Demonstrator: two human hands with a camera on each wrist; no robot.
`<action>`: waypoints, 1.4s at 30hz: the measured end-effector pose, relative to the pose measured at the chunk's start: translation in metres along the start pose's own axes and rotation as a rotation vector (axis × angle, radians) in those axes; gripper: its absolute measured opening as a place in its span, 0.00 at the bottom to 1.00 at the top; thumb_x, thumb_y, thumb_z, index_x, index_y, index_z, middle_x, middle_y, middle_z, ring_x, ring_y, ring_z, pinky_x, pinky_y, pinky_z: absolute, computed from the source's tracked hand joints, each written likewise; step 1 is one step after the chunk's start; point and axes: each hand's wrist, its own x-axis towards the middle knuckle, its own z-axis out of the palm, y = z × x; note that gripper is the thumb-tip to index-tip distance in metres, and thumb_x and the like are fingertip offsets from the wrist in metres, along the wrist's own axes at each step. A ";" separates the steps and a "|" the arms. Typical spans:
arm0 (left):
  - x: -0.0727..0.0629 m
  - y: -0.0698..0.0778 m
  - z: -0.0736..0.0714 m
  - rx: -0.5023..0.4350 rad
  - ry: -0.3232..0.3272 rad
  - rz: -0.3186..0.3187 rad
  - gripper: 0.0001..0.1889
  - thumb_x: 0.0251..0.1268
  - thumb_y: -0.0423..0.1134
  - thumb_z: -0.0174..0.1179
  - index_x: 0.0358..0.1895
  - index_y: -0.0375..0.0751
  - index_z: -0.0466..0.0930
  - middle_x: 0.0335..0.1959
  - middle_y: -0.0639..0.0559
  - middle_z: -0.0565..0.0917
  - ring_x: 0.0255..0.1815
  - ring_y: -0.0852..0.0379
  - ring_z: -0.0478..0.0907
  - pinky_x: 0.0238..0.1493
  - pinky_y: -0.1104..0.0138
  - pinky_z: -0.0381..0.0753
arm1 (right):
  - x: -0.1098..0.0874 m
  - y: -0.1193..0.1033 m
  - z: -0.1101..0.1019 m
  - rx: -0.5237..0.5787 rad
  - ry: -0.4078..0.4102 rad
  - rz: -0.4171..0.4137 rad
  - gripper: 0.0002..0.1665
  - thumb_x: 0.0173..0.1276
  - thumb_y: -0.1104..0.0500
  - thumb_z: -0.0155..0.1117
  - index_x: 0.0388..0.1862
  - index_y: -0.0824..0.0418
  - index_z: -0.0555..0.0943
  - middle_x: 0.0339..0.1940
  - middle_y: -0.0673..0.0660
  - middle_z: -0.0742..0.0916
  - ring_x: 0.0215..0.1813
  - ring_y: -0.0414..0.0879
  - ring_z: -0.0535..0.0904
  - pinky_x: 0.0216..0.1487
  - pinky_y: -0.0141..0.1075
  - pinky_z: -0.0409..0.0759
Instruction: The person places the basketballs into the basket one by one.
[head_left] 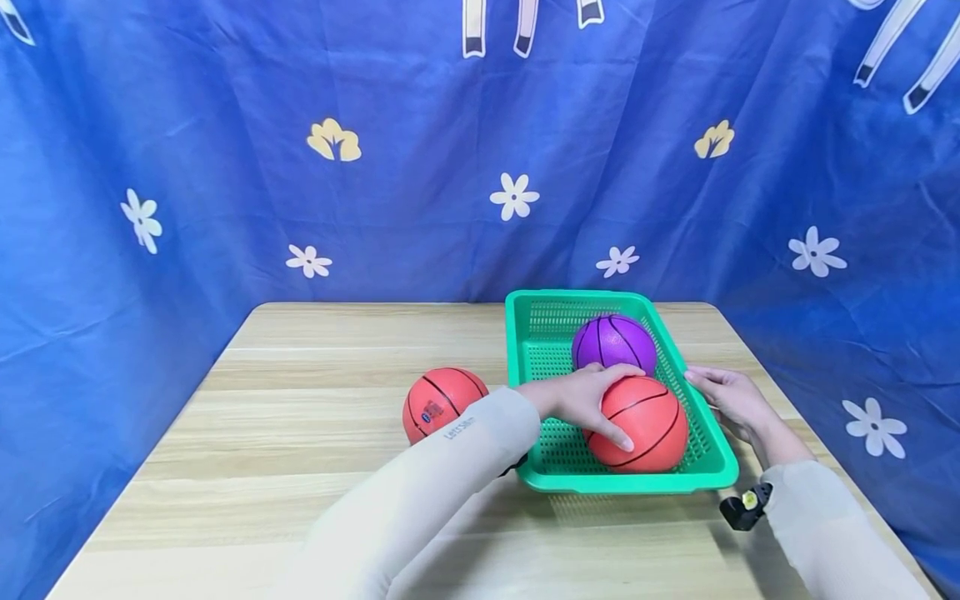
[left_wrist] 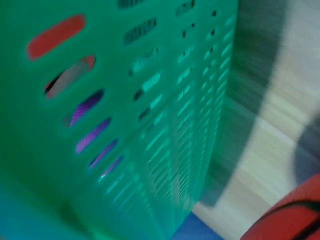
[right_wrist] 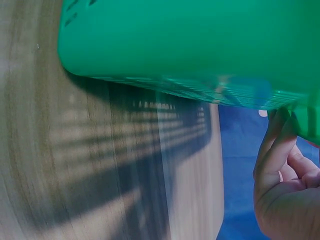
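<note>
Basket of green perforated plastic (head_left: pixel 626 483) on a wood-grain table (head_left: pixel 337 350), its long axis running away from the person, with the left hand (head_left: pixel 588 398) inside it and the right hand (head_left: pixel 735 400) at its outer right side. The left forearm crosses the left rim; the left thumb and fingers are spread and bent round the upper left of a red toy basketball (head_left: pixel 645 437), which they grip. This ball lies inside the near half of the basket, between the hands and slightly nearer the person than either; being round, it has no long axis. The left hand is the nearer, touching it, while the basket's right wall separates it from the right hand. The right hand pinches that wall's rim, thumb above and fingers beneath. Just beyond the left hand, also in the basket, sits a purple toy basketball (head_left: pixel 615 340). A second red basketball (head_left: pixel 438 400) rests outside the basket, to the left of the left hand, partly covered by the left sleeve (head_left: pixel 450 467).
</note>
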 end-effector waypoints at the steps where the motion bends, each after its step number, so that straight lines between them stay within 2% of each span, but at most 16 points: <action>1: 0.000 -0.001 0.001 0.000 0.000 -0.003 0.48 0.43 0.55 0.74 0.70 0.67 0.56 0.54 0.54 0.65 0.55 0.57 0.64 0.36 0.70 0.79 | 0.000 0.000 0.000 0.007 -0.005 -0.004 0.41 0.72 0.48 0.56 0.71 0.74 0.57 0.39 0.41 0.83 0.40 0.36 0.83 0.43 0.37 0.82; 7: 0.002 -0.005 0.006 0.003 -0.001 -0.011 0.49 0.44 0.56 0.74 0.70 0.67 0.54 0.55 0.53 0.65 0.56 0.56 0.64 0.38 0.69 0.79 | 0.006 0.006 -0.004 0.018 -0.034 -0.030 0.43 0.70 0.46 0.58 0.71 0.74 0.57 0.42 0.43 0.84 0.43 0.39 0.83 0.44 0.39 0.82; 11: 0.002 -0.006 0.006 0.000 -0.016 -0.028 0.49 0.45 0.56 0.73 0.71 0.66 0.54 0.56 0.53 0.65 0.57 0.56 0.64 0.39 0.68 0.79 | 0.019 0.021 -0.014 0.012 -0.019 0.002 0.42 0.65 0.41 0.62 0.70 0.64 0.66 0.44 0.43 0.84 0.45 0.41 0.83 0.46 0.41 0.81; 13: 0.002 -0.006 0.006 -0.001 -0.023 -0.038 0.49 0.45 0.56 0.73 0.72 0.65 0.53 0.56 0.53 0.66 0.58 0.56 0.64 0.40 0.68 0.79 | 0.021 0.024 -0.016 0.019 -0.018 0.006 0.41 0.64 0.40 0.63 0.69 0.62 0.68 0.46 0.44 0.84 0.46 0.43 0.83 0.47 0.42 0.80; 15: 0.002 -0.006 0.006 0.009 -0.022 -0.043 0.49 0.46 0.56 0.73 0.72 0.64 0.52 0.57 0.53 0.66 0.59 0.56 0.63 0.41 0.67 0.79 | 0.019 0.021 -0.014 0.011 -0.018 -0.001 0.42 0.65 0.40 0.63 0.69 0.64 0.67 0.46 0.44 0.84 0.46 0.42 0.83 0.47 0.41 0.80; 19: 0.001 -0.007 0.006 0.062 -0.004 -0.020 0.50 0.48 0.57 0.71 0.74 0.60 0.51 0.61 0.52 0.67 0.62 0.56 0.62 0.46 0.66 0.78 | 0.004 0.008 -0.004 0.005 -0.018 -0.027 0.45 0.68 0.44 0.59 0.71 0.72 0.58 0.44 0.43 0.83 0.44 0.38 0.83 0.46 0.39 0.81; 26: 0.000 -0.010 0.006 0.074 0.026 0.030 0.49 0.49 0.57 0.71 0.74 0.55 0.53 0.63 0.52 0.68 0.65 0.56 0.61 0.52 0.64 0.75 | -0.001 0.001 0.001 0.010 0.005 -0.016 0.41 0.71 0.47 0.57 0.71 0.73 0.58 0.40 0.41 0.83 0.41 0.36 0.83 0.43 0.36 0.82; 30: -0.002 -0.011 0.005 0.048 0.065 0.052 0.48 0.49 0.56 0.71 0.74 0.54 0.54 0.63 0.51 0.69 0.63 0.57 0.65 0.54 0.65 0.73 | 0.000 0.002 0.001 0.011 0.008 -0.014 0.41 0.71 0.48 0.57 0.71 0.73 0.58 0.39 0.41 0.84 0.40 0.36 0.83 0.43 0.36 0.82; 35: -0.005 -0.009 0.000 -0.029 0.132 0.078 0.46 0.50 0.52 0.72 0.72 0.50 0.58 0.62 0.47 0.71 0.60 0.55 0.71 0.53 0.68 0.74 | 0.000 0.002 0.001 -0.002 0.006 -0.007 0.42 0.71 0.47 0.57 0.71 0.73 0.57 0.40 0.42 0.84 0.41 0.36 0.83 0.44 0.37 0.82; 38: -0.009 -0.004 -0.006 -0.067 0.194 0.090 0.44 0.51 0.52 0.71 0.71 0.48 0.60 0.61 0.46 0.73 0.59 0.54 0.73 0.53 0.67 0.75 | -0.001 0.001 0.001 -0.013 0.005 -0.004 0.43 0.71 0.46 0.56 0.72 0.72 0.57 0.42 0.43 0.83 0.41 0.36 0.83 0.44 0.37 0.82; 42: -0.017 0.003 -0.016 -0.120 0.315 0.115 0.41 0.52 0.51 0.71 0.69 0.45 0.64 0.59 0.46 0.75 0.57 0.53 0.75 0.50 0.66 0.77 | -0.002 0.000 0.001 -0.024 0.002 0.002 0.43 0.71 0.46 0.56 0.72 0.72 0.56 0.43 0.43 0.83 0.41 0.36 0.82 0.45 0.37 0.81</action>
